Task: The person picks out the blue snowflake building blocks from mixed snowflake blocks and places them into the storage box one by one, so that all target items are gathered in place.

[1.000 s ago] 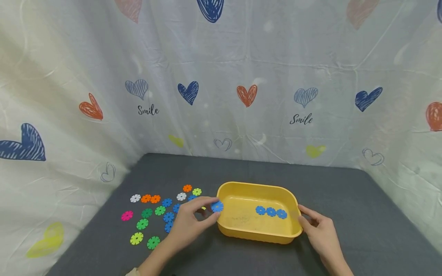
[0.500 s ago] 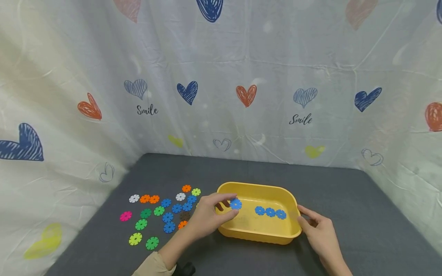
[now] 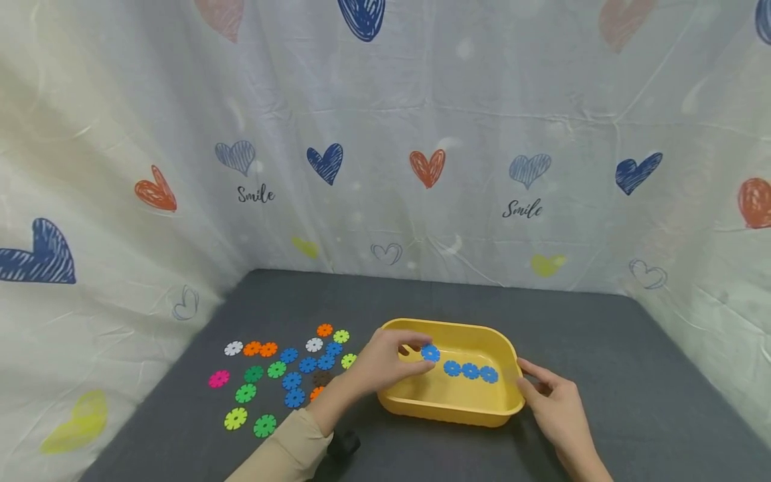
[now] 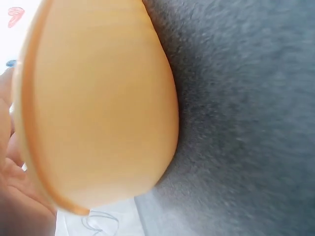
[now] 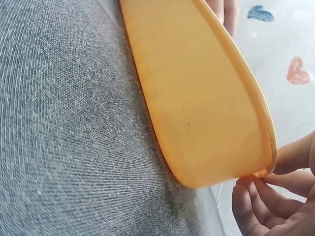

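Observation:
My left hand (image 3: 385,361) is over the left part of a yellow plastic tray (image 3: 446,410). Between its thumb and fingertips it pinches a blue snowflake-shaped disc (image 3: 430,353). Just right of that, a row of three more blue discs (image 3: 470,371) lies on the tray floor. My right hand (image 3: 560,408) grips the tray's right end, thumb and fingers at the rim, as the right wrist view also shows with the right hand (image 5: 275,201) at the tray's corner. In the left wrist view the tray wall (image 4: 103,98) hides most of the left hand (image 4: 24,201) and the pinched disc.
Left of the tray, several loose discs lie on the dark grey cloth: green (image 3: 265,426), blue (image 3: 294,397), orange (image 3: 268,349), white (image 3: 233,348), pink (image 3: 219,379), yellow (image 3: 235,419) and brown (image 3: 322,378). A curtain printed with hearts (image 3: 325,164) hangs behind the table.
My left hand has carried the blue disc rightward from the tray's left edge to over the tray, near the row of discs. The right hand keeps its place on the rim.

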Demonstrator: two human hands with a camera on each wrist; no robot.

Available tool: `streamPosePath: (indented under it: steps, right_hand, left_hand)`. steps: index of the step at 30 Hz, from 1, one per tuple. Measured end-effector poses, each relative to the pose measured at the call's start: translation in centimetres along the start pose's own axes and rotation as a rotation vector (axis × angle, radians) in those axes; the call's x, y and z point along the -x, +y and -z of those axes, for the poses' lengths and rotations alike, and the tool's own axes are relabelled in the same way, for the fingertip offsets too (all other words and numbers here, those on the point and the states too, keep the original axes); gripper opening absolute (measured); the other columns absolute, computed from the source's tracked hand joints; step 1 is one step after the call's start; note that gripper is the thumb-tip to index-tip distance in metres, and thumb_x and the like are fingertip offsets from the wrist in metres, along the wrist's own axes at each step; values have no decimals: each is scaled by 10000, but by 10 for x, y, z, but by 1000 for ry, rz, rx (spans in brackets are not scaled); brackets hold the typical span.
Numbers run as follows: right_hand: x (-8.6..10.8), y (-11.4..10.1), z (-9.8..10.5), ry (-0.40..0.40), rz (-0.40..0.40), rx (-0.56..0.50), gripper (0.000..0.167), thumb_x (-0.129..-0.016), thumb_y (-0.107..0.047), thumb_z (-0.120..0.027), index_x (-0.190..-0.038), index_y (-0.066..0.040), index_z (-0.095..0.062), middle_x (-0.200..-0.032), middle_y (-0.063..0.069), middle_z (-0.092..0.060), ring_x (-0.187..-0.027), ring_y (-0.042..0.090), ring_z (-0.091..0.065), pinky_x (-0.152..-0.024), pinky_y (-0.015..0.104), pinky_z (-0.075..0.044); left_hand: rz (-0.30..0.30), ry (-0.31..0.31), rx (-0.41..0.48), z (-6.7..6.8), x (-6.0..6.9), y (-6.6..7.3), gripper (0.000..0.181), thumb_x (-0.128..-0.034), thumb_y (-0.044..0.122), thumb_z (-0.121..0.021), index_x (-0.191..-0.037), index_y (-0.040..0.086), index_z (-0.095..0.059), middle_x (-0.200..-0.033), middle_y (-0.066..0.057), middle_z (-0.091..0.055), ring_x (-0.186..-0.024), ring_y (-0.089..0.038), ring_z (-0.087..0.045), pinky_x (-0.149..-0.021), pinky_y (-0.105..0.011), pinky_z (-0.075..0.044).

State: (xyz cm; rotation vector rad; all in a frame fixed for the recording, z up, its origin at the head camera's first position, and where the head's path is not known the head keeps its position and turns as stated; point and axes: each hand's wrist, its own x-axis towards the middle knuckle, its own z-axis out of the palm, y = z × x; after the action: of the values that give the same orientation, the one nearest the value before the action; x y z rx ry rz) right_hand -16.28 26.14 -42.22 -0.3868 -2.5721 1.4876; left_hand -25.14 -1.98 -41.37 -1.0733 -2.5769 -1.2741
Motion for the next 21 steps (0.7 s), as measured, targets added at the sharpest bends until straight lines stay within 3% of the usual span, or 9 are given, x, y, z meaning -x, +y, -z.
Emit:
streamPosePath:
  steps: [6, 9, 21]
  right_hand:
    - [0, 0, 0, 3, 13, -4, 415, -956, -113, -631, -1358, -21, -588, -1027, 142, -665, -781, 207, -561, -550, 277, -454]
    - [0, 0, -1, 0, 15, -7, 414, -959, -116, -630, -1360, -25, -587, -1069, 161, -666, -813, 209, -581, -562, 280, -462]
    - [-1, 0, 0, -7, 7, 2, 423, -963, -134, -634, -1368, -26, -579, -1062, 148, -664, -815, 214, -569, -552, 283, -455]
  left_hand:
    - [4, -133, -132, -6, -15, -5, 409, -859, 299, -789, -1207, 100, -713, -1120, 84, -687, -1011, -74, -621, -852, -252, -500]
    - [2, -171, -200, -6, -19, -7, 419, -847, 304, -798, -1206, 105, -717, -1118, 80, -690, -1014, -78, -630, -857, -242, -498]
    - [69, -287, -305, -9, -34, -11, 416, -836, 298, -808, -1200, 119, -715, -1111, 73, -695, -1017, -87, -647, -865, -231, -495]
